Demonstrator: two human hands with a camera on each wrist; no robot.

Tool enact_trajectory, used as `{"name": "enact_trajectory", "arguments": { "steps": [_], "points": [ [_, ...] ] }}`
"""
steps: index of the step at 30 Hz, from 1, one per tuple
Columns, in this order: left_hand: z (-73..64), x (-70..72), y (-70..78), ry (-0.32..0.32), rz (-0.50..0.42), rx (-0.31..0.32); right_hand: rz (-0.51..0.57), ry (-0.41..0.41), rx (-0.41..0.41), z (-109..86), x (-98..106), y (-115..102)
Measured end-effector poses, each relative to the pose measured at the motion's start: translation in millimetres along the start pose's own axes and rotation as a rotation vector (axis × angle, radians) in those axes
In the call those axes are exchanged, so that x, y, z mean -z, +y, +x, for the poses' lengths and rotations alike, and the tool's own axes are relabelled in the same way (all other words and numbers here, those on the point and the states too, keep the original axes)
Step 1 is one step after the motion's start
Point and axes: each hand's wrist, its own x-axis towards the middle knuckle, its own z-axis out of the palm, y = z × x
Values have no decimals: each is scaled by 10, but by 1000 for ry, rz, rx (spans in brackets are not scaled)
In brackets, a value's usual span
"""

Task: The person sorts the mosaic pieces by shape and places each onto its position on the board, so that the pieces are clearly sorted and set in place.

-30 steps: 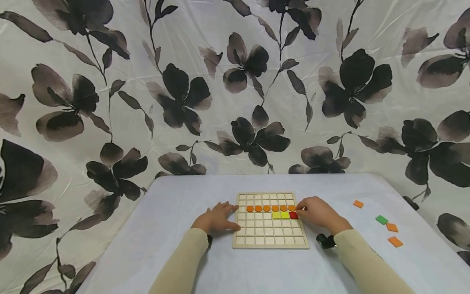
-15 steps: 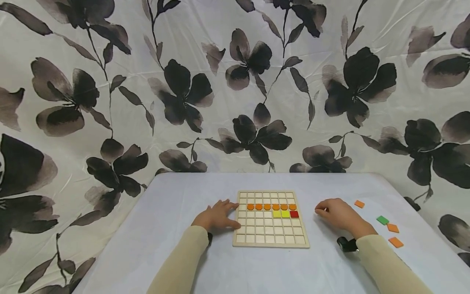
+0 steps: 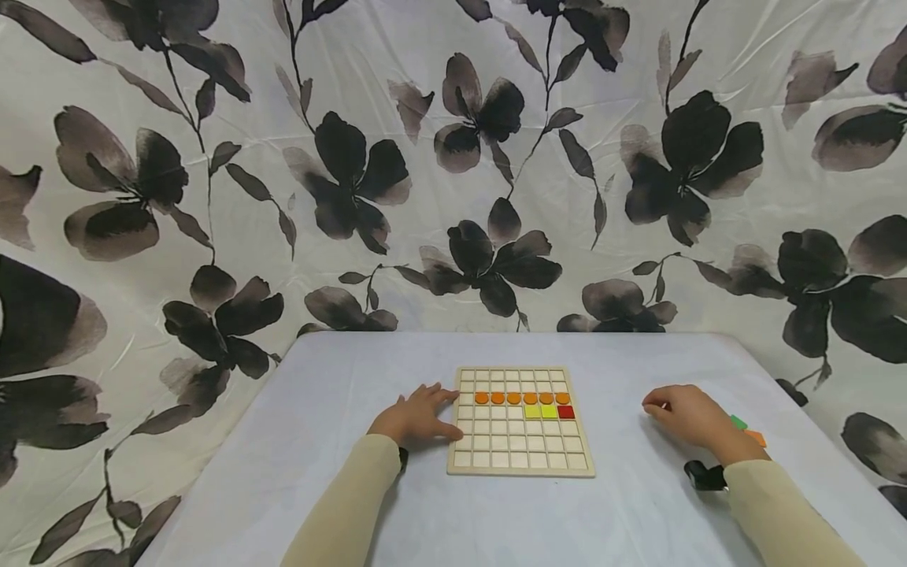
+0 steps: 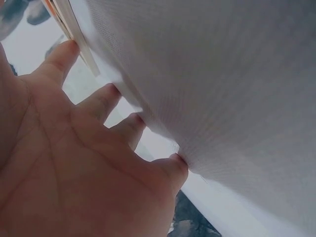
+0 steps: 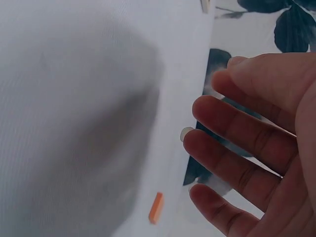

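Observation:
A pale wooden grid board (image 3: 520, 471) lies on the table. My left hand (image 3: 414, 416) rests at its left side with fingers spread, thumb and a finger touching the edge; the left wrist view shows a fingertip against the board's side. Orange round discs (image 3: 513, 398) fill most of one row. Beneath them sit two yellow squares (image 3: 541, 412) and a red square (image 3: 565, 412). To the right of the board, my right hand (image 3: 683, 413) hovers over the table, fingers loosely bent, holding nothing. A green tile (image 3: 738, 422) and an orange tile (image 3: 755, 437) show behind its wrist.
White cloth covers the table (image 3: 340, 370). A floral curtain (image 3: 425, 197) hangs behind the far edge. An orange tile (image 5: 156, 208) lies on the cloth beyond my fingers in the right wrist view. My right forearm hides other loose tiles in the head view.
My right hand has left the red square and moved right, away from the board, toward the loose tiles, now covering some of them. My left hand has stayed at the board's edge.

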Motion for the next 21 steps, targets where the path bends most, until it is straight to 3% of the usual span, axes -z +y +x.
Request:
{"name": "enact_trajectory", "arguments": {
  "steps": [14, 21],
  "points": [
    [-27, 25, 21, 1, 3, 1, -4, 36, -38, -187, 147, 249],
    [-29, 37, 25, 0, 2, -3, 15, 15, -107, -275, 220, 423]
  ]
}}
